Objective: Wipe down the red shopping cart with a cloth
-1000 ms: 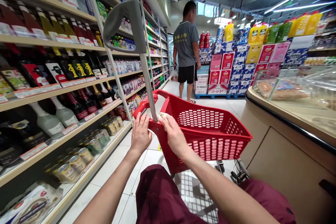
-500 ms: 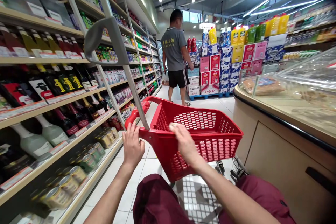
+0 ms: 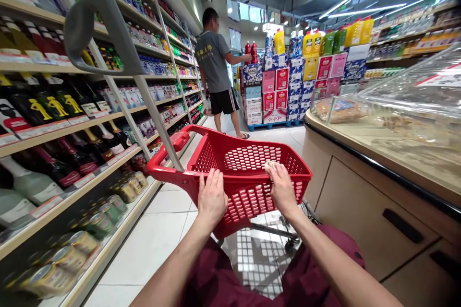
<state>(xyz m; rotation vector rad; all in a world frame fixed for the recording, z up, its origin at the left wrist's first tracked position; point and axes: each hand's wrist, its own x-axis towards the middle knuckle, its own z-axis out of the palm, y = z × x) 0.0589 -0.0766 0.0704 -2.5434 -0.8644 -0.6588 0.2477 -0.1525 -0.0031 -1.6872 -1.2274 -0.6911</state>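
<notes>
A red plastic shopping cart (image 3: 237,183) with slotted walls stands in front of my knees. My left hand (image 3: 212,196) rests against its near side, fingers lying straight up over the rim; the thumb points right. Farther along the same rim, my right hand (image 3: 284,189) presses a small crumpled whitish cloth (image 3: 269,167) to the top edge. Its fingers are bent over the cloth and partly cover it. A grey handle (image 3: 103,33) on a metal pole rises from the cart's left end, apart from both hands.
Shelves of bottles and cans (image 3: 90,120) line the left side. At right is a wooden counter (image 3: 345,211) with a clear cover. Ahead, a person (image 3: 214,72) stands reaching toward stacked drink boxes (image 3: 277,91). White tiles (image 3: 151,230) form the floor.
My left hand has moved right, from the cart's handle end onto the near rim. My right hand has slid right along the rim with the cloth. The person ahead has raised an arm toward the bottles.
</notes>
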